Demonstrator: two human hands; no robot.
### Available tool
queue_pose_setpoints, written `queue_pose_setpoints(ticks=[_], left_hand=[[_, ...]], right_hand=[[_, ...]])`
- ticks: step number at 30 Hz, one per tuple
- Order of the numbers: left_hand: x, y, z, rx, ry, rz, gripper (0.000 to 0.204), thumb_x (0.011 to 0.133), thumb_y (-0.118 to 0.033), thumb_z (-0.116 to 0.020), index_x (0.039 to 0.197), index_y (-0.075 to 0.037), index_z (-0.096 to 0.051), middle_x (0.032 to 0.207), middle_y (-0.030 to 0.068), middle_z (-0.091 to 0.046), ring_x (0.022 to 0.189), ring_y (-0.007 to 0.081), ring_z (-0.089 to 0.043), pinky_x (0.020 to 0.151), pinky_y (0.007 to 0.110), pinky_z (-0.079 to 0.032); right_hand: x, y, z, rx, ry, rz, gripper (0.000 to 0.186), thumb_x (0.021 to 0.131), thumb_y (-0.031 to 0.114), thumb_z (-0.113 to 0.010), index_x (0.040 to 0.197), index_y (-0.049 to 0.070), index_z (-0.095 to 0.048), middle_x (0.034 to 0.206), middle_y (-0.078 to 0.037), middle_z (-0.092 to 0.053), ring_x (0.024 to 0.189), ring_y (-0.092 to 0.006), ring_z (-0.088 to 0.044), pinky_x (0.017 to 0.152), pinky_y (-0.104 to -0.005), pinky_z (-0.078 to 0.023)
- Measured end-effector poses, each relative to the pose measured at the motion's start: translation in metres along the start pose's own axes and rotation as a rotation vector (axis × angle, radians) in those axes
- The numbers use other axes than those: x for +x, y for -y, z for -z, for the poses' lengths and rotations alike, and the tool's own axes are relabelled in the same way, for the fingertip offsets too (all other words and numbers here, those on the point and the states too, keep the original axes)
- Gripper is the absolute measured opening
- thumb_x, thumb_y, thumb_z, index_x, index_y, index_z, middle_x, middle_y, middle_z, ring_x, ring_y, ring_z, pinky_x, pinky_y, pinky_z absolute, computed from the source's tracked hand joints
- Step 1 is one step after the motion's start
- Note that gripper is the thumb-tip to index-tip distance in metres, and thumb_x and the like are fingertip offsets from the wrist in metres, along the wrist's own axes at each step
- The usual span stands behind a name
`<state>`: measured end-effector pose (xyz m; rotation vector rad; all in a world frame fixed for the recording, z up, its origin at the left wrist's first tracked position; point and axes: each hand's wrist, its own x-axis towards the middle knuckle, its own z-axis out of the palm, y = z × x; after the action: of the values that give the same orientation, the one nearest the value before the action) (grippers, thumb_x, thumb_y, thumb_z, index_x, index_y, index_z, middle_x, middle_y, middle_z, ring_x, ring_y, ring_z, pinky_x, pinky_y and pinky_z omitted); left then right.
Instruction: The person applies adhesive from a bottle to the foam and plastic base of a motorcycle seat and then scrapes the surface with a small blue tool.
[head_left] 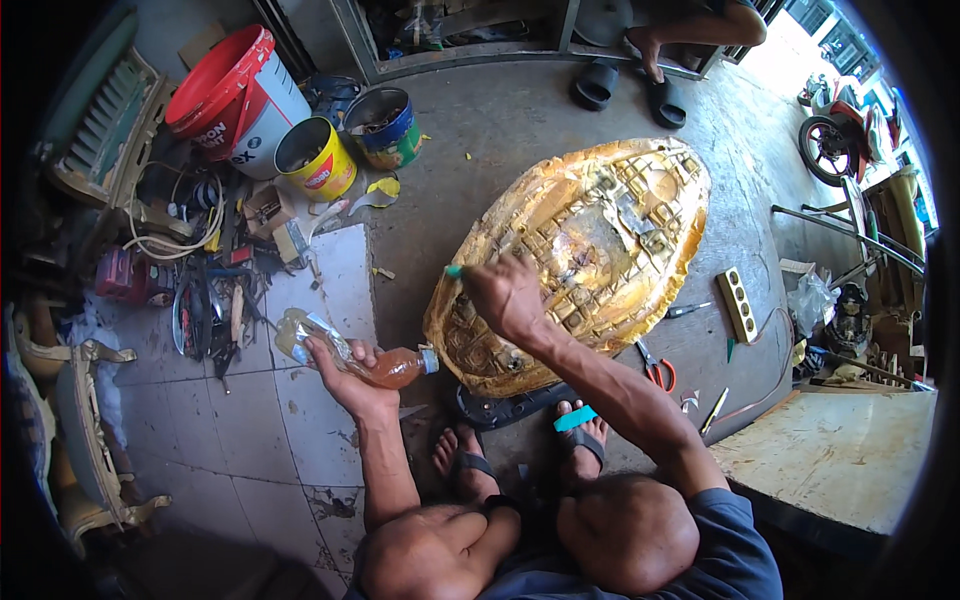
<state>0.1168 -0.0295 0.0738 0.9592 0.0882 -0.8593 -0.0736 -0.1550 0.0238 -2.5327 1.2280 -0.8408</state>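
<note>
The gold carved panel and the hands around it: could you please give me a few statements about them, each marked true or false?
1. The left hand holds a plastic bottle of amber liquid. True.
2. The right hand rests on the scissors. False: it is at the gold carved panel, holding a green-tipped tool.
3. The yellow can lies on the panel. False: it stands apart, beside the white bucket.
4. The scissors lie on the floor near the panel's lower edge. True.
</note>
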Motion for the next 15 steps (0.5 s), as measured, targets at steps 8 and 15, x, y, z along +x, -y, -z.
queue_pose_setpoints(ticks=[8,15], left_hand=[[0.007,0.002,0.008,-0.016,-0.004,0.012,0.035,0.094,-0.055,-0.058,0.107,-0.024,-0.049,0.064,-0.0013,-0.045,0.056,0.0090,-0.043,0.055,0.025,-0.037],[0.003,0.008,-0.004,-0.024,0.020,0.036,0.038,0.093,-0.057,-0.059,0.098,-0.020,-0.049,0.063,-0.0013,-0.046,0.055,0.0091,-0.044,0.053,0.025,-0.038]], right_hand=[[-0.031,0.014,0.009,0.069,0.257,0.306,0.016,0.079,0.019,-0.063,0.093,0.018,-0.071,0.077,0.001,-0.067,0.081,-0.0191,-0.057,0.081,-0.0370,-0.040],[-0.038,-0.012,0.042,0.076,0.323,0.313,0.005,0.077,0.019,-0.067,0.077,0.017,-0.071,0.067,0.000,-0.064,0.076,-0.0179,-0.054,0.077,-0.0370,-0.040]])
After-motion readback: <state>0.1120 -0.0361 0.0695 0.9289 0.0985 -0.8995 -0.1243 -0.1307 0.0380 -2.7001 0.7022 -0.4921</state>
